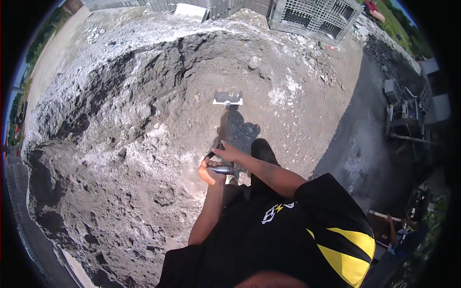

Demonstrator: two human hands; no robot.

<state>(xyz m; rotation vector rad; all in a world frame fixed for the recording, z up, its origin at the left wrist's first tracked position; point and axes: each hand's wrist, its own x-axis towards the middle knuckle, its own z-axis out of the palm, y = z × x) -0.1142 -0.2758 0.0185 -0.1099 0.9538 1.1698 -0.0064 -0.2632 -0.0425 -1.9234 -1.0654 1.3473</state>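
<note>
I hold a shovel with both hands, its dark blade (228,96) down on the grey ground ahead of me. The blade's near edge is pale, and a brownish shaft runs from it back toward me. My left hand (210,172) is wrapped round a shiny dark cylindrical grip (222,169) at the near end. Just ahead of it, my right hand (227,152) is closed at the black upper part of the handle, its fingers partly hidden. The shaft lies partly in shadow.
A big mound of grey, crumbly material (110,115) rises on the left and curves round the far side. Grey slatted crates (314,18) stand at the far right. Machinery (408,113) sits in shade on the right. Another person's arm (392,230) shows at lower right, beside a pale handle.
</note>
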